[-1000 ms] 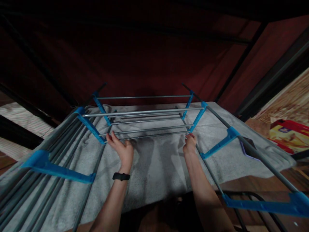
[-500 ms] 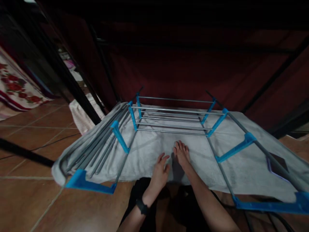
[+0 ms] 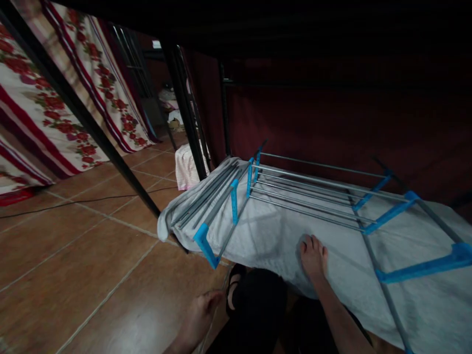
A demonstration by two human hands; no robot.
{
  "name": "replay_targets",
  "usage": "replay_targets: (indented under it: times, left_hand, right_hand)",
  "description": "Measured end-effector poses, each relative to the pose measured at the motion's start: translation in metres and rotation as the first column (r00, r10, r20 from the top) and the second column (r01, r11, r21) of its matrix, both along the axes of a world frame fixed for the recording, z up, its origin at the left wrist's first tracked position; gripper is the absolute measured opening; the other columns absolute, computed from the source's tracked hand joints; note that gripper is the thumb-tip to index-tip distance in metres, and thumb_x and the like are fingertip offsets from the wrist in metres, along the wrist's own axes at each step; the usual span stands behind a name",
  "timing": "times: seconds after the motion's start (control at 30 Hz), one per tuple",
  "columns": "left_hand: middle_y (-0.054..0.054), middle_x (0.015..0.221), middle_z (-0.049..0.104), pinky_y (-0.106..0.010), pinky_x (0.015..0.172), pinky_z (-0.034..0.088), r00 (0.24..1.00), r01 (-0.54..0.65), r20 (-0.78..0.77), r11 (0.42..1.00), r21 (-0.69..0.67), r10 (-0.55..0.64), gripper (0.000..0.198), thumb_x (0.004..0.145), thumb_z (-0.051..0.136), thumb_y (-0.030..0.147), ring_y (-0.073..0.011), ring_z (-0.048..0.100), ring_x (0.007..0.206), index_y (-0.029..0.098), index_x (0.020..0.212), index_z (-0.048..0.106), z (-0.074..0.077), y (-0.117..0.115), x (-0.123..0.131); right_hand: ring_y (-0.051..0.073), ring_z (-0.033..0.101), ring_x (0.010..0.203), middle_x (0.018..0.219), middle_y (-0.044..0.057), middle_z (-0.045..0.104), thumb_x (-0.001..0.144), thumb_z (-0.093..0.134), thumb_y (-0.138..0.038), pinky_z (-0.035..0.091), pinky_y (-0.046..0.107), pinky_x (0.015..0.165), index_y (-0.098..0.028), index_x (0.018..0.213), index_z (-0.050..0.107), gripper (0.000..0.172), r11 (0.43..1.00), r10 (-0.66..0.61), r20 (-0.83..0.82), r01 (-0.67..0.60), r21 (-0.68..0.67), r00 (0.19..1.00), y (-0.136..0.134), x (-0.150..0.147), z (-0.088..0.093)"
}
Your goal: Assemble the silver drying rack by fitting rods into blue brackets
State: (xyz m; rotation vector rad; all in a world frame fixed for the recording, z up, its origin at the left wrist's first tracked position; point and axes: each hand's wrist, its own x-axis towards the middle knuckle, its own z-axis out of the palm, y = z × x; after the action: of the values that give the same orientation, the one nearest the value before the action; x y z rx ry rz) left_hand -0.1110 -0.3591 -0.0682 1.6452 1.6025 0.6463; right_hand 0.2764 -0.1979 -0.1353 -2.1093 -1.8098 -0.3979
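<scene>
Towel [image 3: 273, 231] over rack [image 3: 234, 201] | right hand [image 3: 313, 255] flat, open, on towel's near edge | left hand [image 3: 197, 314] blurred, grip unreadable | risk: downward push could tip rack

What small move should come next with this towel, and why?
Probably lift the left hand to the grey towel, beside the right hand: only the right rests flat on it near its front edge, while the left hangs low above the floor.

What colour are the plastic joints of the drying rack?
Bright blue; the joints show clearly in the head view.
</scene>
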Motion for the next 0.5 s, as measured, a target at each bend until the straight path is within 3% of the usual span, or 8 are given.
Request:
replay_targets:
  times: [0.1, 0.2, 0.37, 0.5]
  left_hand:
    - [-0.005, 0.097, 0.078, -0.031, 0.083, 0.056, 0.979, -0.169, -0.116, 0.985, -0.020, 0.166, 0.036, 0.089, 0.043, 0.036, -0.0244, 0.072, 0.093, 0.024, 0.092, 0.076, -0.005, 0.022, -0.035]
    - [-0.006, 0.107, 0.076, -0.034, 0.091, 0.054, 0.943, -0.281, -0.167, 0.958, 0.064, 0.287, 0.038, 0.089, 0.041, 0.035, -0.0257, 0.071, 0.102, 0.023, 0.103, 0.074, 0.002, 0.053, -0.061]
    - [-0.009, 0.116, 0.073, -0.033, 0.094, 0.051, 0.870, -0.365, -0.245, 0.894, 0.260, 0.427, 0.039, 0.090, 0.040, 0.024, -0.0251, 0.068, 0.107, 0.018, 0.115, 0.070, 0.027, 0.112, -0.094]
    - [-0.012, 0.122, 0.069, -0.033, 0.092, 0.051, 0.813, -0.350, -0.355, 0.875, 0.334, 0.461, 0.040, 0.093, 0.037, 0.021, -0.0250, 0.066, 0.108, 0.015, 0.119, 0.066, 0.034, 0.156, -0.111]
  right_hand:
    - [0.030, 0.047, 0.125, 0.139, 0.020, 0.053, 0.098, 0.032, -0.028, 0.024, 0.050, 0.110, -0.011, 0.136, 0.053, 0.047, 1.000, -0.012, -0.015, 0.011, -0.011, 1.000, 0.000, 0.000, 0.000]
    - [0.029, 0.049, 0.124, 0.139, 0.018, 0.054, 0.097, 0.033, -0.028, 0.025, 0.049, 0.109, -0.013, 0.138, 0.052, 0.048, 0.999, -0.021, -0.022, 0.020, -0.026, 1.000, 0.000, 0.001, 0.001]
    - [0.028, 0.050, 0.124, 0.139, 0.017, 0.054, 0.096, 0.033, -0.030, 0.027, 0.048, 0.109, -0.014, 0.139, 0.051, 0.049, 0.998, -0.045, -0.031, 0.044, -0.043, 0.999, 0.002, 0.002, -0.001]
    - [0.028, 0.051, 0.123, 0.138, 0.016, 0.055, 0.094, 0.034, -0.029, 0.029, 0.047, 0.108, -0.014, 0.139, 0.052, 0.050, 0.998, -0.052, -0.029, 0.051, -0.027, 0.998, 0.005, 0.003, -0.004]
